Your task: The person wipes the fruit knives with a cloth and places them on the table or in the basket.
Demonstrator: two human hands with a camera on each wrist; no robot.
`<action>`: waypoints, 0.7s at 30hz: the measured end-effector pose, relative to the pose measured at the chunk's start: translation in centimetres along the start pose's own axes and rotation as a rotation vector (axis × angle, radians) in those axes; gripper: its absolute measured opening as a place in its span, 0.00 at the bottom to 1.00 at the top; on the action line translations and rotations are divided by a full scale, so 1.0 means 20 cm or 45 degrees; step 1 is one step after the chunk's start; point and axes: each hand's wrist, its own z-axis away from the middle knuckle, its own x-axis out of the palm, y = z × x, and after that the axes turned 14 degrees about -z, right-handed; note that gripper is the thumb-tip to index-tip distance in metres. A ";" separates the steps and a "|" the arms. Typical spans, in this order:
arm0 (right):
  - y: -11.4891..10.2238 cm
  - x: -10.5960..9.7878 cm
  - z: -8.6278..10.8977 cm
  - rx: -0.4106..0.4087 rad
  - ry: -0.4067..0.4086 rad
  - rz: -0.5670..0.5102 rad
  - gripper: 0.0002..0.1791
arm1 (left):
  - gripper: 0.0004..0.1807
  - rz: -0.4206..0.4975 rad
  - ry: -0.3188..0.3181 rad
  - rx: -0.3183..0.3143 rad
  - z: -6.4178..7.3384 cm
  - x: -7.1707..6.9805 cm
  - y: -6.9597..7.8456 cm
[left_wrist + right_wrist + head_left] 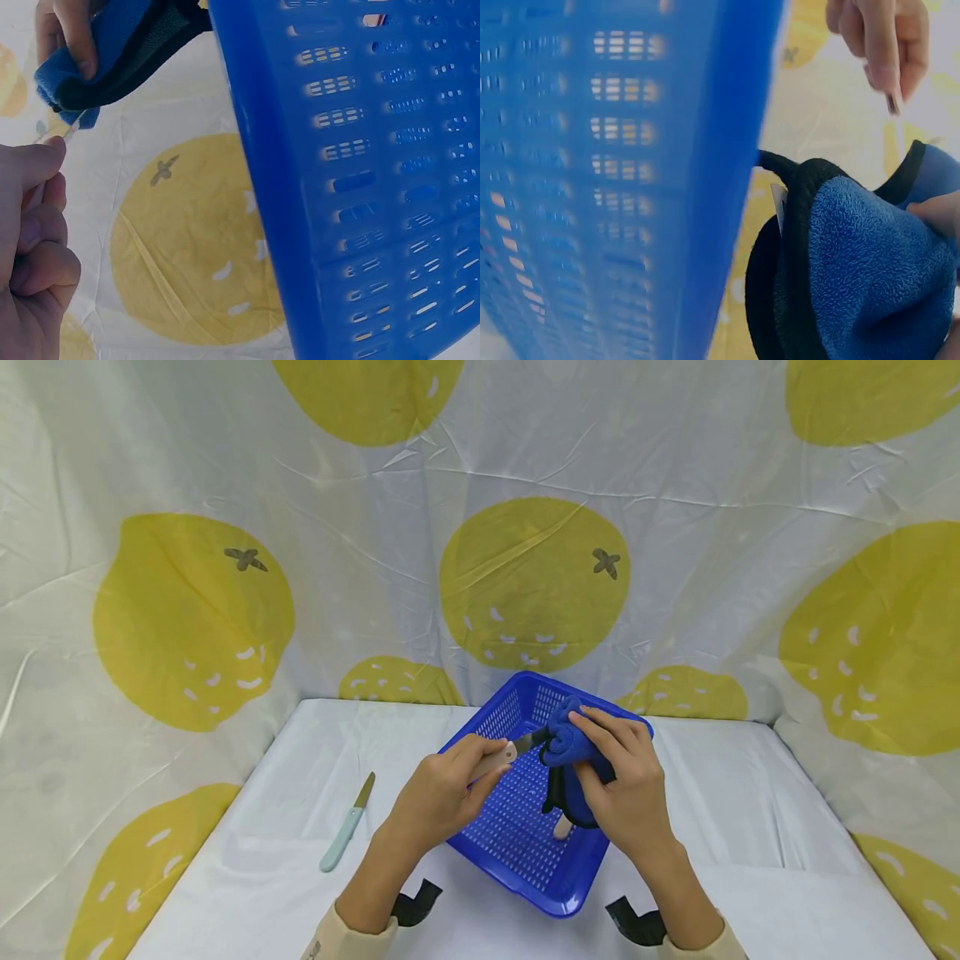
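Over the blue plastic basket (517, 835), my left hand (438, 789) grips a knife by its pale pinkish handle (491, 762). The knife's dark blade points right, and its tip end is hidden in a blue cloth (567, 743). My right hand (630, 781) holds this cloth bunched between thumb and fingers, folded about the blade. Part of the cloth hangs down with its black edging, plain in the right wrist view, where the fuzzy blue cloth (877, 262) shows a small white tag. Below it, a pale handle end (562, 827) lies in the basket, the remainder covered.
On the white-covered table (750, 810), a knife with a mint-green handle (342, 839) lies left of the basket, its blade pointing away. Black straps (417, 903) hang by both wrists. A white curtain with yellow fruit prints (536, 585) stands behind and at both sides.
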 end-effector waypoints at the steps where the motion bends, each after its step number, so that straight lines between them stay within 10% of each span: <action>1: 0.01 -0.01 0.00 0.020 0.013 0.008 0.29 | 0.15 0.002 0.002 -0.014 0.00 0.00 0.00; 10: 0.09 -0.11 -0.01 0.212 0.069 0.097 0.26 | 0.16 -0.018 0.003 -0.124 0.00 0.00 0.00; 21: 0.07 -0.09 -0.01 0.165 0.056 0.037 0.27 | 0.10 -0.030 0.022 -0.182 0.00 0.00 -0.01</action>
